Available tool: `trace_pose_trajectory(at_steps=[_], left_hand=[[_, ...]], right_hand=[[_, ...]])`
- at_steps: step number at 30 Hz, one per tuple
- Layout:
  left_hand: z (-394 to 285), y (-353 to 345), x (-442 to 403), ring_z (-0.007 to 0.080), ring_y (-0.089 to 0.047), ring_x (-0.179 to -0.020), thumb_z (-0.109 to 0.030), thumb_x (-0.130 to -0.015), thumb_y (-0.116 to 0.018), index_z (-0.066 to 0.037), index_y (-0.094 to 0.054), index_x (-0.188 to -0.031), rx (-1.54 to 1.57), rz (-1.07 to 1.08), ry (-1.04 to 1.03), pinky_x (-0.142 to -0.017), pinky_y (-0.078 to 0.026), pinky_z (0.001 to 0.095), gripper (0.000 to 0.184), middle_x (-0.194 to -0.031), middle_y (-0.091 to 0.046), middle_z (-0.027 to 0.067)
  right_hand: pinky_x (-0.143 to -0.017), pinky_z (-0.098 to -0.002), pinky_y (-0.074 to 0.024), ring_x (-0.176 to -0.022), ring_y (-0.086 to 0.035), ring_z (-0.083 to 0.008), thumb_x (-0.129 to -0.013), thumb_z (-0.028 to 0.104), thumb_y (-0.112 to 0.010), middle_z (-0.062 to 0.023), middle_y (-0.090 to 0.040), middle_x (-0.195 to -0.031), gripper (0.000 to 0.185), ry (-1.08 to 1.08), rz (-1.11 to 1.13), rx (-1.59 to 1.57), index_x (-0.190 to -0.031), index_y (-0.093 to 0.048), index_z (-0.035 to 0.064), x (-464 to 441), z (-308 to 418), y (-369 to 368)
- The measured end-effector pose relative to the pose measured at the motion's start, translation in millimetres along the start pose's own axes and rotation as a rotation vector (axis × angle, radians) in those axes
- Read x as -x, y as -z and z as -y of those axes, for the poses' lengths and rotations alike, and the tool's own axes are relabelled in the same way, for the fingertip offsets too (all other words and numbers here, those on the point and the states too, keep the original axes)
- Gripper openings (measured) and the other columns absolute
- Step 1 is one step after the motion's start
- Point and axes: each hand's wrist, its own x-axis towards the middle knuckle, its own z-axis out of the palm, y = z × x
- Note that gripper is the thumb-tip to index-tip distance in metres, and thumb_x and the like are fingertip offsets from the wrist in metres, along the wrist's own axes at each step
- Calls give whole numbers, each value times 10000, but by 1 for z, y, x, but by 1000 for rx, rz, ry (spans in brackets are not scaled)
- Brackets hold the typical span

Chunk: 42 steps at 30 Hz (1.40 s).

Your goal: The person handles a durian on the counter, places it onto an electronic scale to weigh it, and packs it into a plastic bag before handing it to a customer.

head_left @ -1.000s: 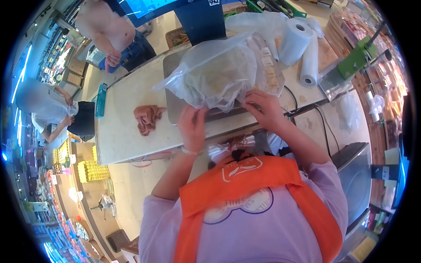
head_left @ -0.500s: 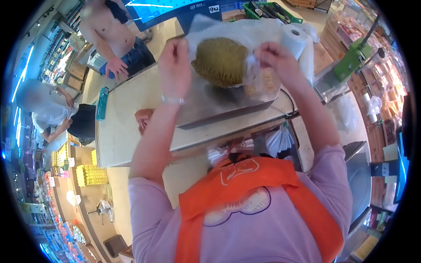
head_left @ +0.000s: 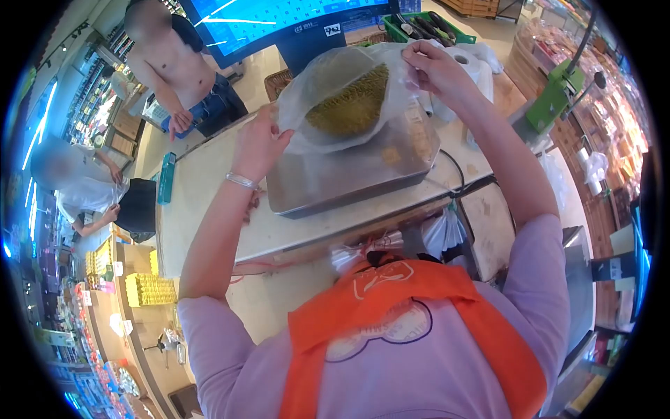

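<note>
A spiky green-brown durian (head_left: 351, 108) lies inside a translucent plastic bag (head_left: 296, 136) over the steel top of a scale (head_left: 335, 185). At the bag's upper right edge, my right hand (head_left: 438, 70) pinches the plastic. Beside the bag's left edge is my left hand (head_left: 257, 145), its thumb standing apart from the fingers; no plastic shows clearly in its grip. The front of the bag covers the durian's lower part with a hazy film.
A monitor (head_left: 279, 28) stands behind the scale, near a green crate (head_left: 464, 36) of eggplants. At right are a paper roll (head_left: 462, 64) and a green clamp-like device (head_left: 558, 91). Two people stand left of the counter (head_left: 202, 202). A teal box (head_left: 167, 178) lies at its edge.
The bag has come up around the durian's front. My left hand has moved lower and left, its thumb parting from the fingers; my right hand has risen. The nearer person's hand has dropped.
</note>
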Motion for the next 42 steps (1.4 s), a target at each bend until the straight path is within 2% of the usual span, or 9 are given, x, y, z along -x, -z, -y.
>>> trace_pose_trajectory(at_steps=[4, 7, 16, 20, 23, 26, 29, 34, 42], left_hand=[[24, 6, -3, 135, -601, -784, -159, -860, -673, -59, -513, -1194, 558, 30, 223, -700, -477, 273, 384, -852, -613, 13], [-34, 24, -5, 91, -589, -789, -155, -874, -662, -51, -458, -1256, 1347, -142, 378, -691, -471, 246, 445, -881, -618, 14], [-103, -29, -33, 110, -581, -886, -106, -840, -683, -73, -363, -1357, 922, -218, -177, -749, -480, 251, 609, -1101, -580, 77], [-108, -29, -50, 108, -576, -880, -46, -852, -629, -74, -424, -1343, 1033, -162, -36, -761, -482, 240, 533, -1054, -602, 68], [-76, 1, -62, 98, -569, -831, -5, -860, -598, -50, -587, -1195, 1136, -7, 102, -737, -474, 229, 338, -969, -620, 45], [-81, 23, -65, 82, -543, -772, -19, -855, -617, -45, -631, -1133, 1135, -14, 133, -675, -437, 217, 279, -918, -616, 22], [-76, 44, -85, 78, -517, -732, -25, -854, -624, -42, -637, -1124, 1019, 73, 34, -644, -410, 217, 271, -862, -601, 6], [-69, 73, -101, 63, -525, -721, -54, -825, -673, -46, -656, -1070, 750, 100, -9, -615, -417, 210, 245, -813, -592, 0], [-19, 107, -86, 65, -534, -790, -5, -841, -622, -40, -628, -1079, 683, -138, -109, -692, -428, 218, 241, -1008, -620, 9]], right_hand=[[-701, -264, -494, -793, -610, -78, -928, 176, -592, 35, -610, -860, 124, 94, 101, -357, -1033, -597, 110, 6, 17, -26], [-770, -267, -495, -861, -606, -85, -921, 159, -590, 2, -643, -972, 233, 83, 195, -361, -1139, -591, 76, 18, 32, -49], [-916, -301, -445, -1059, -572, -142, -922, 155, -566, -64, -619, -1159, 311, 151, 328, -245, -1214, -578, 50, 28, 29, -82], [-867, -272, -462, -1000, -601, -129, -875, 186, -630, -37, -665, -1060, 243, 440, 404, 44, -1069, -653, 43, 42, 27, -62], [-925, -299, -467, -1002, -606, -159, -915, 152, -572, -57, -656, -1089, 270, 514, -112, 104, -1139, -618, 8, 80, -10, 6], [-815, -331, -511, -930, -665, -201, -835, 171, -646, -115, -695, -977, 289, 136, -568, 681, -1083, -647, 25, 109, -137, 62], [-786, -339, -513, -891, -679, -244, -791, 165, -674, -121, -696, -956, 278, -30, -559, 466, -1038, -650, 39, 124, -211, 43], [-725, -353, -517, -786, -685, -256, -795, 140, -684, -112, -701, -905, 178, -70, -584, 775, -939, -663, 37, 124, -211, 23], [-751, -240, -464, -824, -591, -119, -842, 38, -657, -30, -635, -878, 45, 338, -680, 425, -883, -638, 31, 138, -160, 29]])
